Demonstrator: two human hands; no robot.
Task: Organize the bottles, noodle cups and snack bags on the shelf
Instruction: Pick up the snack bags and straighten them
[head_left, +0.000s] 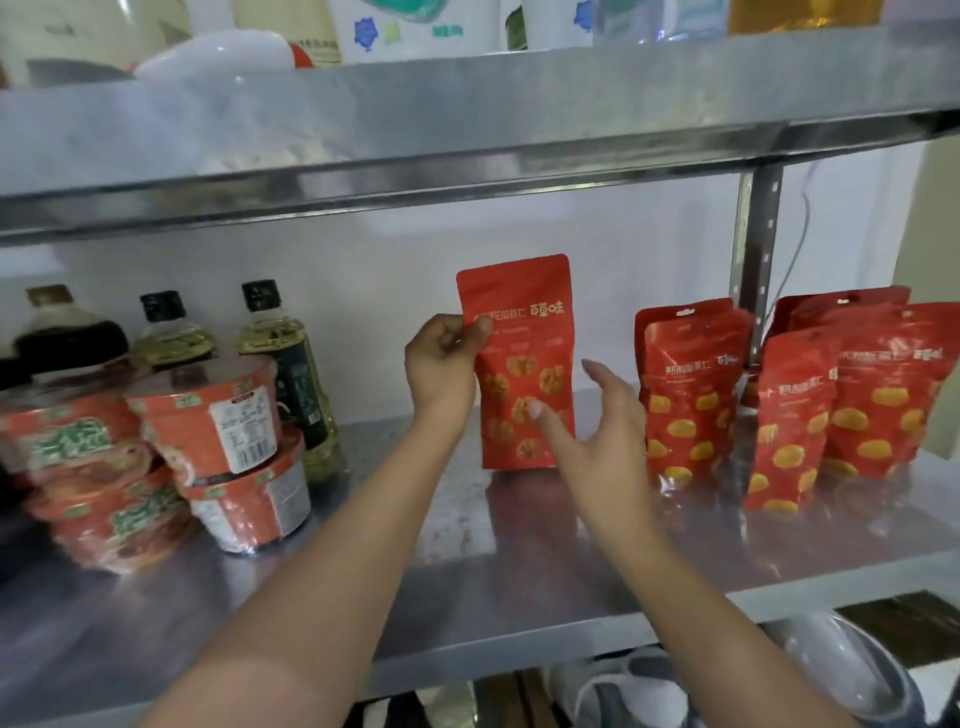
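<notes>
Forearms (311, 571) enter from the bottom edge over the metal shelf (519, 551), which carries stacked noodle cups (208, 415) at left, bottles (291, 353) behind them, a cluster of snack bags (691, 395) at right, and one red bag (519, 374) upright in the gap between. Left hand (441, 358) pinches that bag's upper left edge, thumb against curled fingers; right hand (597, 431) has fingers spread, thumb at the lower face, contact uncertain. Risk: let go before its base settles, the bag may topple, and the tilted cup stack could slide if bumped; leftmost cups blurred and cropped, overlapping bags uncountable.
</notes>
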